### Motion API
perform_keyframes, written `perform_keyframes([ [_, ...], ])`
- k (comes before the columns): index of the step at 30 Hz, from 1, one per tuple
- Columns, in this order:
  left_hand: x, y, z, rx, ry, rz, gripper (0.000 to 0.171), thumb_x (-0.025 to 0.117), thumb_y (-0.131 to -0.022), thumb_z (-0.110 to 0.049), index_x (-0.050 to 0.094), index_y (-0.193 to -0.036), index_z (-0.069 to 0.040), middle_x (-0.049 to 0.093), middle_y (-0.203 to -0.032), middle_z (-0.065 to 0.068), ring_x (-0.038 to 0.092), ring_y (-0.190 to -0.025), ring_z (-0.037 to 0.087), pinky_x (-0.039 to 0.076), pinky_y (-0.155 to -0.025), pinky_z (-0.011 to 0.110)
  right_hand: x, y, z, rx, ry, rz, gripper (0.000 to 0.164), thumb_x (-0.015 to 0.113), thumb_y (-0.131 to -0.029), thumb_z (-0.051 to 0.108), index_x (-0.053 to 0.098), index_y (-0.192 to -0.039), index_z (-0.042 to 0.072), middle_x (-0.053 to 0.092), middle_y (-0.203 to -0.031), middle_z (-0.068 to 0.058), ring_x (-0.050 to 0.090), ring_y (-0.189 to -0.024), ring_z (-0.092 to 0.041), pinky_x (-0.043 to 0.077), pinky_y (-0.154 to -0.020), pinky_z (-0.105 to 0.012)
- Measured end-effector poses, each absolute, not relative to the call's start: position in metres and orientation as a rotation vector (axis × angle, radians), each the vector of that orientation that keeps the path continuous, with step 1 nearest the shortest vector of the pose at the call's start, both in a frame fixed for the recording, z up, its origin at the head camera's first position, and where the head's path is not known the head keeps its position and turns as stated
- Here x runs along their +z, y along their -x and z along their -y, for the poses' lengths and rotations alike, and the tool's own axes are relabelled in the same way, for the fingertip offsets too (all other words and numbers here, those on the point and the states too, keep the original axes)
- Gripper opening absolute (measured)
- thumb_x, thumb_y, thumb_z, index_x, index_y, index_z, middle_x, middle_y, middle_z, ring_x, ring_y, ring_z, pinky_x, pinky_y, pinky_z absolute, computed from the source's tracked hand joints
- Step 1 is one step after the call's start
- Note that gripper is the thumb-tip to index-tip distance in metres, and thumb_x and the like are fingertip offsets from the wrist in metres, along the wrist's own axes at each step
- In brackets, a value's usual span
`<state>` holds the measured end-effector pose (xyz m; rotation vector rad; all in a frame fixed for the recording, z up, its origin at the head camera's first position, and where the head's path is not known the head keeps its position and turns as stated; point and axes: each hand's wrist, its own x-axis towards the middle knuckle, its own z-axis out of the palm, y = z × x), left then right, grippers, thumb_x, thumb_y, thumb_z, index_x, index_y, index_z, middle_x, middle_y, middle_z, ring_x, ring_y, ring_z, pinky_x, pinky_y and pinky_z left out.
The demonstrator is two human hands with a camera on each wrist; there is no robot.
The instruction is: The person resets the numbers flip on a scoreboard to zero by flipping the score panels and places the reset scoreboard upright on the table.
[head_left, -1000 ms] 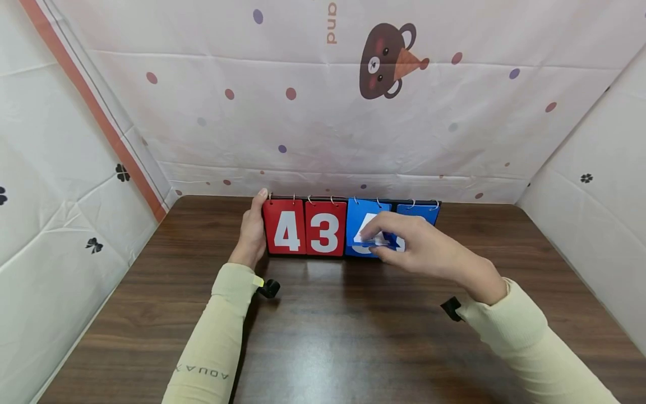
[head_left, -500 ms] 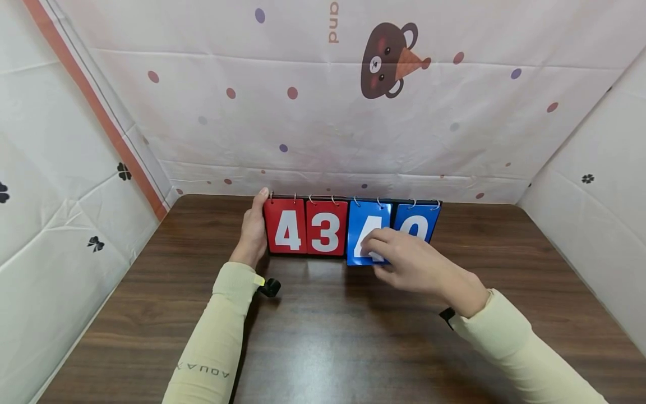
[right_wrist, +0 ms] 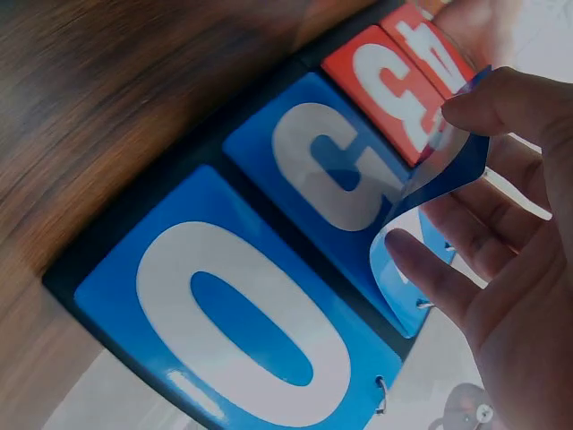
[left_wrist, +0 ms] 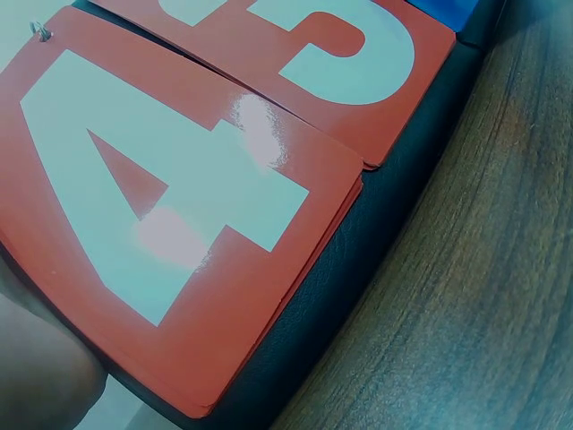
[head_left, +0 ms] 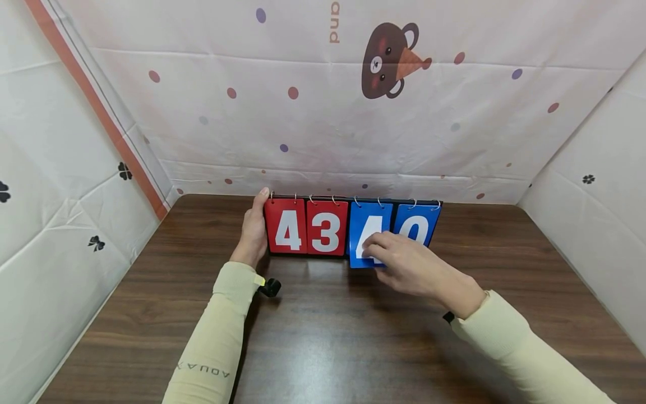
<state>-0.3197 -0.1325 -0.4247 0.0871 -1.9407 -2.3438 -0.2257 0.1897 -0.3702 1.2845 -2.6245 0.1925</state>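
Observation:
A flip scoreboard (head_left: 327, 229) stands at the table's far side, showing red 4 and 3, then blue 4 and 0. My left hand (head_left: 252, 231) holds its left end; in the left wrist view part of that hand (left_wrist: 45, 376) sits beside the red 4 card (left_wrist: 215, 296). With my right hand (head_left: 411, 261) I pinch the lower edge of the blue 4 card (head_left: 356, 221), which hangs out from its stack. In the right wrist view this card (right_wrist: 448, 166) is bent upward in my fingers, and a blue 5 card (right_wrist: 260, 139) shows beneath it. The blue 0 card (right_wrist: 219, 251) lies flat.
The scoreboard rests on a dark wooden table (head_left: 313, 325). A pale printed sheet (head_left: 202, 112) with dots and a bear rises close behind, and white cloth walls stand at both sides. Metal rings (right_wrist: 382, 394) hold the cards.
My right hand has drawn the blue 4 card down from a folded, raised position over another number, moving slightly down. The blue 0 has come into sight. My left hand stays put.

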Motion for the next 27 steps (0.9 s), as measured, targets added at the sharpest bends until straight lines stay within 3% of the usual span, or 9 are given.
perform_keyframes([
  [27,-0.426,0.32,0.133,-2.359,-0.059,1.929,0.058,0.052,-0.083,-0.071,0.057,-0.101,-0.017,0.054,-0.106,0.003,0.05,-0.103,0.017,0.038,-0.091,0.037,-0.394,0.236,-0.194,0.018,-1.367,2.492,0.05,0.079,-0.077,0.025,0.06,-0.122,0.016,0.056,-0.13,-0.008,0.049,-0.12,-0.022,0.046,-0.099,-0.046],
])
